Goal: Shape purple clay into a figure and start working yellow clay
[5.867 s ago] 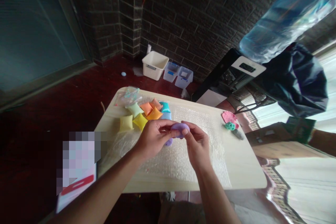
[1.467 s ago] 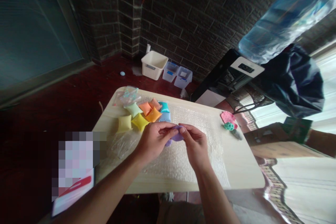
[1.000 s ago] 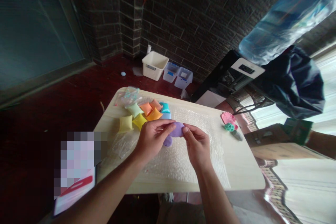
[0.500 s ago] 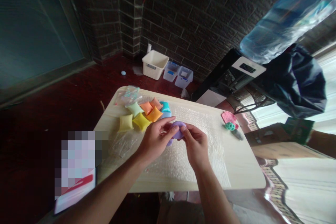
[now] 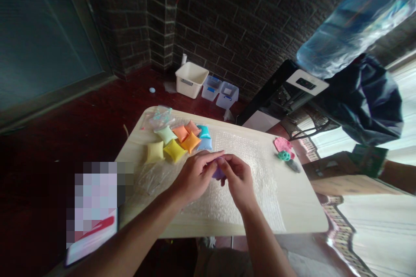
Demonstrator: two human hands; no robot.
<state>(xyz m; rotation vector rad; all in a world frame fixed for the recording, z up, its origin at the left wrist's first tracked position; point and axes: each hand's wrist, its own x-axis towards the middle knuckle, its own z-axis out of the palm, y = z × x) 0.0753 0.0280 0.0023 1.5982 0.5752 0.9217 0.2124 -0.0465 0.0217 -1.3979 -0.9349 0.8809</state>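
Between both hands, over the table's middle, is a flattened piece of purple modelling clay [image 5: 218,174], mostly covered by fingers. My left hand [image 5: 195,175] is closed on its left side, thumb on top and index finger stretched across behind. From the right, my right hand [image 5: 240,179] pinches the same piece, its thumb close to the left one. Bubble wrap [image 5: 256,194] lies flat below. Beyond my left hand sit several pillow-shaped packets, among them a yellow packet [image 5: 175,150], an orange packet [image 5: 190,142] and a light blue packet [image 5: 204,143].
The pale wooden table [image 5: 302,207] also bears a pink piece [image 5: 282,143], a green openwork lump [image 5: 284,156] and a grey lump [image 5: 293,165] at right. A clear plastic bag [image 5: 159,117] lies far left. A cream basket [image 5: 191,80] and clear bins stand on the floor.
The purple clay was turned, held as a visible disc, and is now more enclosed by my fingers. My hands have come closer together. A second purple piece seen below earlier is now hidden.
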